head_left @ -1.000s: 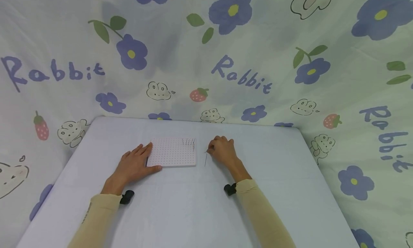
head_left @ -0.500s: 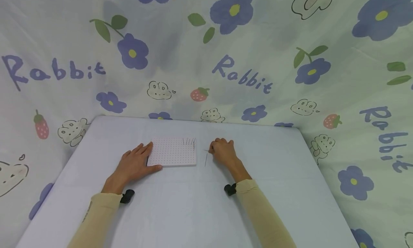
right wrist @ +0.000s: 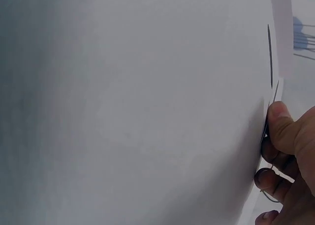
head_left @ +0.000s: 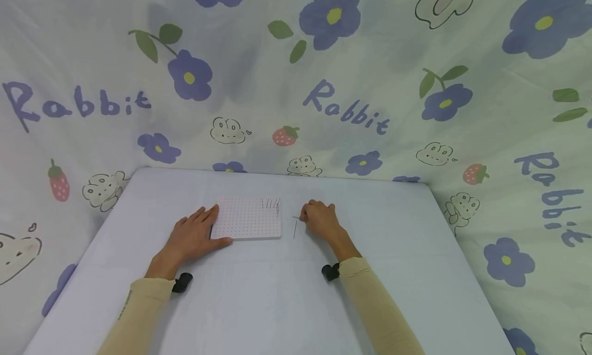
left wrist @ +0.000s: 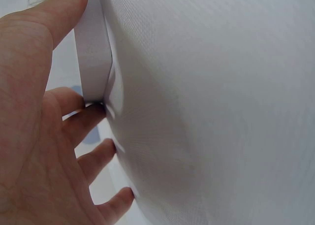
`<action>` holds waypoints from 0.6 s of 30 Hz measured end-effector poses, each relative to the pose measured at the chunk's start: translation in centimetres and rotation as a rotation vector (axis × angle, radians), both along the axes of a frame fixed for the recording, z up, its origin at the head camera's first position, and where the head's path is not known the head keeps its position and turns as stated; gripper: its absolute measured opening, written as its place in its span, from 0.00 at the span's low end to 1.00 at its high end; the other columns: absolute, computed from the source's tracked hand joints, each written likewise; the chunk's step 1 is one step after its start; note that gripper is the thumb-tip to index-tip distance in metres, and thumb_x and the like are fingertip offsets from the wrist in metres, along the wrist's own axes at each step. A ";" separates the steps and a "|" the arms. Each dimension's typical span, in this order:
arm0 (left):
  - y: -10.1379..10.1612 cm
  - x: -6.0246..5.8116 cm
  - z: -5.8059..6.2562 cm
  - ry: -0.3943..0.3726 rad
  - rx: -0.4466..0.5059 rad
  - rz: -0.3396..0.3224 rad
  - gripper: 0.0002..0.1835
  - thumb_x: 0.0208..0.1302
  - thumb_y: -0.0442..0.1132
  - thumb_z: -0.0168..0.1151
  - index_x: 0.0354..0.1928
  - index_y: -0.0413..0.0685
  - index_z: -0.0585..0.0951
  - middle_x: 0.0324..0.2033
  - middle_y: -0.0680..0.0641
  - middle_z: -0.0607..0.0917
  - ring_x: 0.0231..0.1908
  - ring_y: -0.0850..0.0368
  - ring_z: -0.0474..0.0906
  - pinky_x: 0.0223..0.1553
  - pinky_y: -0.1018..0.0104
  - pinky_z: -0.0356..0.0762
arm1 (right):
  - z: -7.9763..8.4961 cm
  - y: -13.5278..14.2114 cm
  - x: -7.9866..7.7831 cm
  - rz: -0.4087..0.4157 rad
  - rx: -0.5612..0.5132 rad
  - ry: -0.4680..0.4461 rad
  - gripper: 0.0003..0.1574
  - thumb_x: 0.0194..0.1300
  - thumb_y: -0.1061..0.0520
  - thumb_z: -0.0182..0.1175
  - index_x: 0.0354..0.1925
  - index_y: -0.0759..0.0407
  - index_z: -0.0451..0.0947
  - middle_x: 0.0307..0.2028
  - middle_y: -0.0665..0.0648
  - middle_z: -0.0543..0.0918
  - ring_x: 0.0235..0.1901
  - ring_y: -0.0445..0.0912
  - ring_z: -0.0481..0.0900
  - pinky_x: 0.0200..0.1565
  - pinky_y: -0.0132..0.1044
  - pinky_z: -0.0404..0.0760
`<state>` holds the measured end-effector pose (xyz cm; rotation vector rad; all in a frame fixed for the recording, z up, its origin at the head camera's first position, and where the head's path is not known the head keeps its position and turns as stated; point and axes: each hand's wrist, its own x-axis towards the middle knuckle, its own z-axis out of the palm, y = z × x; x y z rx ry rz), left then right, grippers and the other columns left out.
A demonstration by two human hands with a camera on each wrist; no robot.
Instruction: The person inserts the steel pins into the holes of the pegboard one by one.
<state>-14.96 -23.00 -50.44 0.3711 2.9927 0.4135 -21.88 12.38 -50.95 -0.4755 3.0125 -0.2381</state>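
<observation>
A white board (head_left: 245, 221) dotted with rows of small holes lies flat on the table. Several thin dark sticks (head_left: 270, 203) stand in its far right corner. My left hand (head_left: 189, 238) rests against its left end, the thumb along the near side and the other fingers spread at the left edge. Right of the board, my right hand (head_left: 320, 219) pinches a thin needle-like stick (right wrist: 275, 93) between thumb and index finger, its end poking out to the left. Another such stick (head_left: 295, 230) lies on the table just below the fingertips.
The white-covered table (head_left: 259, 303) runs back to a hanging cloth (head_left: 259, 88) printed with flowers, rabbits and strawberries. A small black wrist camera (head_left: 183, 282) sits on the left wrist, another black camera (head_left: 330, 272) on the right.
My right hand has shifted very slightly right and nearer, and the pinched stick now juts clearly left from the fingertips. The left hand and board stay put.
</observation>
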 end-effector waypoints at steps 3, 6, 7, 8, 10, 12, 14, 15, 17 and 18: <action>0.1 0.0 0.0 -0.001 -0.002 0.002 0.61 0.58 0.74 0.61 0.78 0.36 0.54 0.73 0.31 0.62 0.74 0.30 0.52 0.66 0.25 0.50 | 0.0 0.1 0.0 0.002 -0.020 -0.012 0.02 0.69 0.54 0.65 0.39 0.47 0.85 0.39 0.46 0.81 0.44 0.46 0.79 0.54 0.58 0.72; 0.1 0.0 0.0 0.000 -0.005 0.003 0.61 0.58 0.75 0.60 0.78 0.36 0.54 0.73 0.31 0.62 0.74 0.30 0.52 0.66 0.25 0.50 | 0.0 0.2 -0.1 0.005 -0.029 -0.028 0.02 0.70 0.54 0.65 0.39 0.47 0.85 0.39 0.46 0.80 0.45 0.46 0.79 0.55 0.60 0.71; 0.1 0.0 0.0 0.001 -0.007 0.003 0.61 0.58 0.75 0.60 0.78 0.36 0.54 0.73 0.31 0.62 0.74 0.30 0.53 0.66 0.25 0.50 | 0.1 0.2 -0.1 0.005 -0.031 -0.033 0.02 0.70 0.54 0.64 0.38 0.47 0.84 0.40 0.46 0.80 0.45 0.46 0.78 0.56 0.60 0.71; 0.1 0.0 0.0 0.001 -0.007 0.003 0.61 0.58 0.75 0.60 0.78 0.36 0.54 0.73 0.31 0.62 0.74 0.30 0.53 0.66 0.25 0.50 | 0.2 0.3 -0.1 0.004 -0.032 -0.037 0.02 0.70 0.54 0.64 0.38 0.47 0.84 0.39 0.46 0.80 0.45 0.46 0.78 0.56 0.60 0.71; 0.1 0.0 0.0 0.000 -0.009 0.001 0.61 0.58 0.75 0.59 0.78 0.36 0.54 0.73 0.31 0.62 0.74 0.30 0.53 0.66 0.25 0.51 | 0.3 0.3 0.0 0.004 -0.043 -0.044 0.02 0.70 0.54 0.64 0.38 0.47 0.84 0.39 0.46 0.80 0.45 0.46 0.78 0.56 0.61 0.71; 0.1 0.0 0.0 -0.001 -0.010 0.001 0.62 0.57 0.76 0.59 0.78 0.36 0.54 0.73 0.31 0.62 0.74 0.30 0.53 0.66 0.25 0.50 | 0.4 0.3 0.2 0.000 -0.057 -0.044 0.02 0.71 0.54 0.63 0.39 0.48 0.82 0.39 0.46 0.80 0.45 0.47 0.78 0.57 0.61 0.71; 0.1 0.0 0.0 -0.004 -0.012 0.001 0.62 0.57 0.77 0.58 0.78 0.36 0.54 0.73 0.31 0.62 0.74 0.30 0.52 0.66 0.25 0.50 | 0.4 0.3 0.3 -0.006 -0.078 -0.039 0.03 0.73 0.54 0.61 0.41 0.49 0.81 0.39 0.47 0.80 0.45 0.47 0.78 0.57 0.61 0.72; 0.1 0.0 0.0 -0.005 -0.013 0.000 0.62 0.57 0.77 0.58 0.78 0.36 0.54 0.74 0.31 0.62 0.74 0.30 0.52 0.66 0.25 0.50 | 0.4 0.2 0.3 -0.007 -0.094 -0.034 0.03 0.73 0.54 0.61 0.41 0.50 0.80 0.39 0.47 0.81 0.44 0.47 0.78 0.56 0.60 0.73; 0.1 -0.1 0.1 -0.005 -0.014 0.000 0.62 0.57 0.77 0.58 0.78 0.36 0.54 0.74 0.32 0.62 0.74 0.30 0.52 0.66 0.25 0.50 | 0.4 0.1 0.2 -0.010 -0.125 -0.023 0.03 0.74 0.55 0.59 0.40 0.50 0.78 0.38 0.47 0.81 0.42 0.46 0.77 0.54 0.58 0.74; 0.1 -0.1 0.1 -0.005 -0.014 0.000 0.62 0.57 0.77 0.58 0.78 0.36 0.54 0.74 0.32 0.62 0.74 0.30 0.52 0.66 0.25 0.50 | 0.5 0.0 0.2 -0.010 -0.148 -0.017 0.03 0.74 0.55 0.59 0.39 0.50 0.77 0.37 0.47 0.80 0.41 0.45 0.77 0.53 0.57 0.75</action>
